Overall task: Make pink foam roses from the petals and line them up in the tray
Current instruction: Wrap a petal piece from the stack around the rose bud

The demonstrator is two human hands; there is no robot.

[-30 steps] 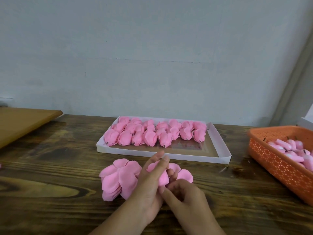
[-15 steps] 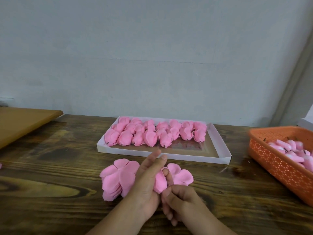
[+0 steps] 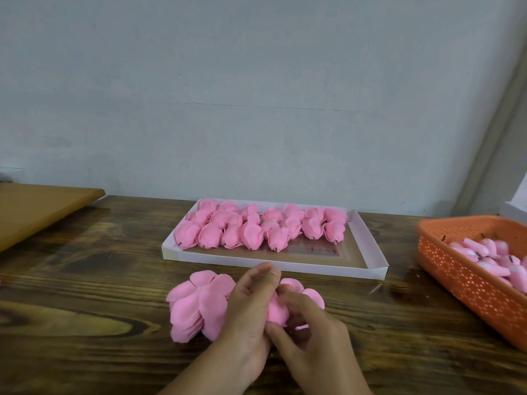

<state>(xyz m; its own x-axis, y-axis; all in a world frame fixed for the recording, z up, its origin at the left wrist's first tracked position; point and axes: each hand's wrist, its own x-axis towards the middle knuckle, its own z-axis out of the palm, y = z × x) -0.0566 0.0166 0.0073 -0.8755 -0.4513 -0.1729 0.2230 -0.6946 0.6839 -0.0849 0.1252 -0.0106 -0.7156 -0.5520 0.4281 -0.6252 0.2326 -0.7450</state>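
Observation:
A pink foam petal piece [image 3: 285,302] lies on the wooden table in front of me, and both hands work on it. My left hand [image 3: 248,312] wraps it from the left with curled fingers. My right hand [image 3: 310,334] pinches its lower right part. A stack of flat pink petals [image 3: 196,306] sits just left of my left hand. The white tray [image 3: 368,252] behind holds several finished pink roses [image 3: 256,229] in rows along its far side.
An orange perforated basket [image 3: 467,277] with several pink rose buds [image 3: 493,258] stands at the right edge. A brown board [image 3: 37,206] lies at the far left. A pale wall rises behind the table.
My left hand's fingers have curled tighter around the petal piece, and my right hand's fingers have opened and shifted up onto it. The petal stack and tray have not moved.

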